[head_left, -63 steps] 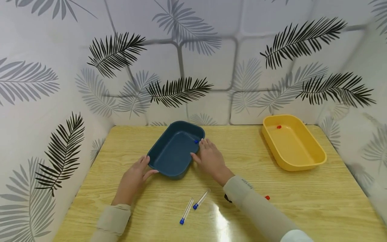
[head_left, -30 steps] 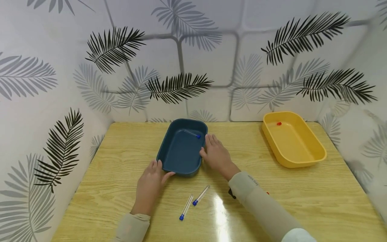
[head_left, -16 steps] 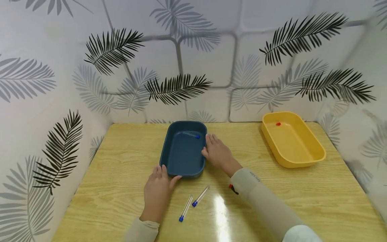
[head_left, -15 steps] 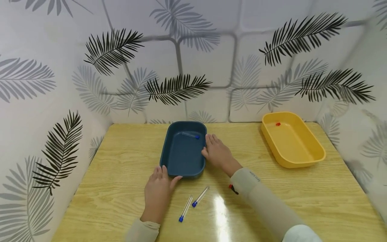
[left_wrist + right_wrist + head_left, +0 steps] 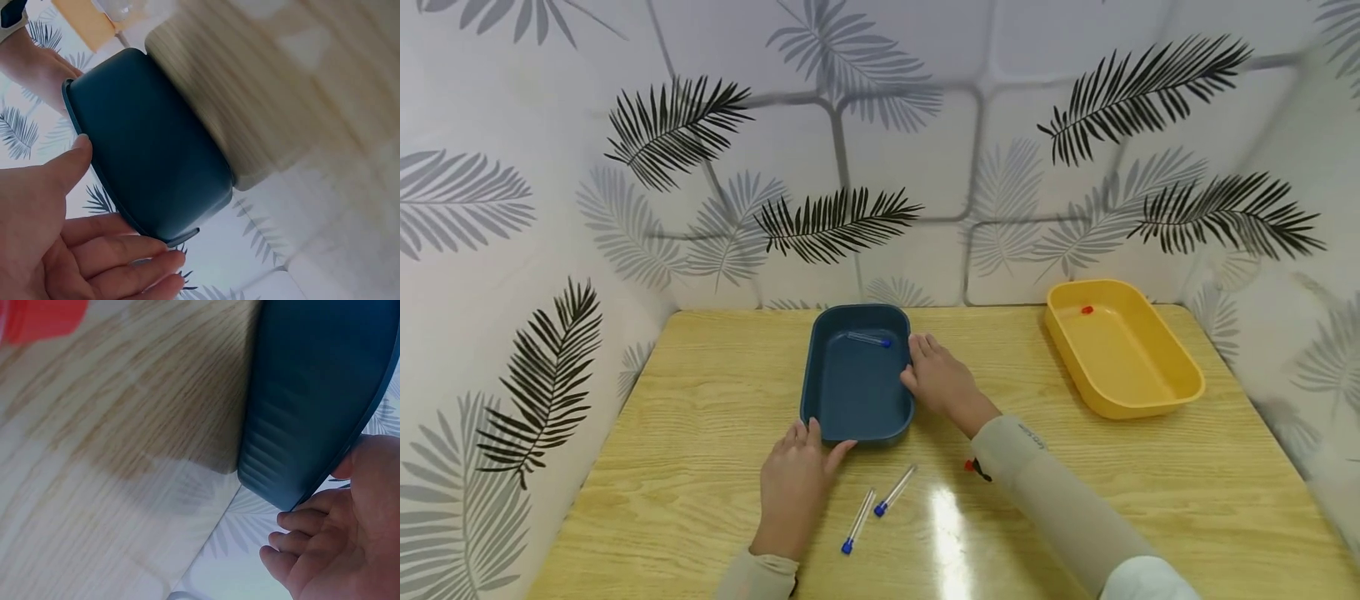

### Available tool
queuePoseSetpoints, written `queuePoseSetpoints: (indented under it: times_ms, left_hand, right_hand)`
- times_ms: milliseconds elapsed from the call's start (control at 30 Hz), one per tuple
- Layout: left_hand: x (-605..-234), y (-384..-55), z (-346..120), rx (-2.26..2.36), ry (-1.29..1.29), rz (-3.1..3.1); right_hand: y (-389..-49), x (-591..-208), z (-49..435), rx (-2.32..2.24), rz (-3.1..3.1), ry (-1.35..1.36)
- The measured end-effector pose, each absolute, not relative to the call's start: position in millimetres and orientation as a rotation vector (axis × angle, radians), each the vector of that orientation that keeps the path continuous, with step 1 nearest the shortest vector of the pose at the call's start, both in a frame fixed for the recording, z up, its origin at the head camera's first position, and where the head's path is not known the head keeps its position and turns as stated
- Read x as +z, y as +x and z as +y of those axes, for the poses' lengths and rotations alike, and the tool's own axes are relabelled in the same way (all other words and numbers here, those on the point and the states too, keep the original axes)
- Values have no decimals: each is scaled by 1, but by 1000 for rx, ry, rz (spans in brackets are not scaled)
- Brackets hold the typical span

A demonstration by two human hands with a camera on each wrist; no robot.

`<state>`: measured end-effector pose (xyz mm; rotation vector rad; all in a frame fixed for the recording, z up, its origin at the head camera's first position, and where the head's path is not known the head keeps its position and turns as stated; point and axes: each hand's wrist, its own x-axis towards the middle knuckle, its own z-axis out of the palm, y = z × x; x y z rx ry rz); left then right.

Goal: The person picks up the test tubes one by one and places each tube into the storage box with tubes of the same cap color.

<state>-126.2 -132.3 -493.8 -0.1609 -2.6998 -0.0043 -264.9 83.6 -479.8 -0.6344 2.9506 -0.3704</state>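
A dark blue tray point(image 5: 857, 375) stands squared up to the back edge of the table. One blue-capped clear tube point(image 5: 868, 339) lies inside it at the back. My left hand point(image 5: 793, 483) touches the near left corner, thumb along the front rim and fingers at the left rim; the left wrist view shows that thumb tip on the rim point(image 5: 75, 115). Against the tray's right side rests my right hand point(image 5: 943, 379), thumb and fingertips at the rim, the other fingers relaxed point(image 5: 300, 544). Two more blue-capped tubes, one nearer point(image 5: 858, 522) and one farther point(image 5: 896, 490), lie in front.
At the back right of the wood-grain table point(image 5: 1150, 492) stands a yellow tray point(image 5: 1120, 350) with a small red piece point(image 5: 1087, 310) inside. Another red piece point(image 5: 969, 466) shows beside the right sleeve. A leaf-patterned wall point(image 5: 925, 150) rises behind the table.
The blue tray has turned from slanted to straight, its near end swinging right. My left hand has moved right with it, the right hand slightly right. Both stay at the tray.
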Motion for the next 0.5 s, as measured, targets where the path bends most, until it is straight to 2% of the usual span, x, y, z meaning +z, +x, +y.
queuePoseSetpoints:
  times_ms: [500]
  left_hand:
    - [-487, -127, -138, -47, -225, -2695]
  right_hand:
    - [-262, -479, 87, -433, 2949, -618]
